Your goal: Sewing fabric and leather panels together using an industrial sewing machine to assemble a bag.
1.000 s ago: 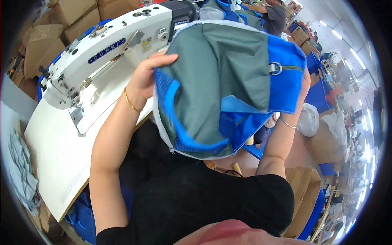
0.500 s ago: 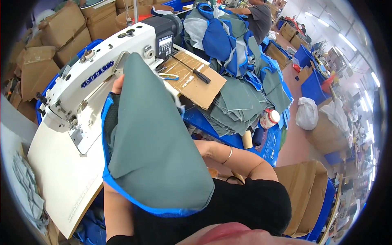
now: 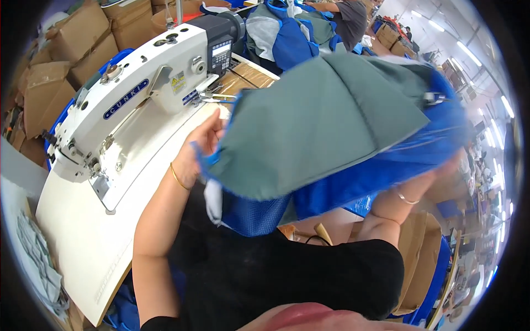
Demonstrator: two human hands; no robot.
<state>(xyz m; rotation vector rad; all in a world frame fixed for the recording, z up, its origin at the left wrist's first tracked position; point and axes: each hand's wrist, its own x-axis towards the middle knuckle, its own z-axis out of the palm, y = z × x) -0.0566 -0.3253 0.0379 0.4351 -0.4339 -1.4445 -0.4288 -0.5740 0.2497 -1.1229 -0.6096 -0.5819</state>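
A sewn fabric piece (image 3: 309, 121) is stretched out in the air between my hands, grey-green on top with blue cloth and dark blue mesh below. A small metal-looking fitting (image 3: 434, 99) shows near its right end. My left hand (image 3: 205, 142) is closed on the piece's left edge, by a blue trim. At the lower right edge of the blue cloth is my right hand (image 3: 441, 170), blurred and partly covered; its fingers hardly show, but that end of the cloth is held up there. The white sewing machine (image 3: 149, 88) stands left of the fabric, with nothing under its needle area.
Scissors-like metal tools (image 3: 212, 95) lie by the machine's control panel (image 3: 221, 53). A heap of blue and grey pieces (image 3: 287, 41) lies behind. Brown cartons (image 3: 83, 33) are stacked far left; an opened carton (image 3: 417, 259) stands at right. Another person (image 3: 350, 25) is at the back.
The fabric piece has swung from upright before the machine to spread rightward, showing its blue side. My left hand has come into view on its edge; my right arm has moved out to the right.
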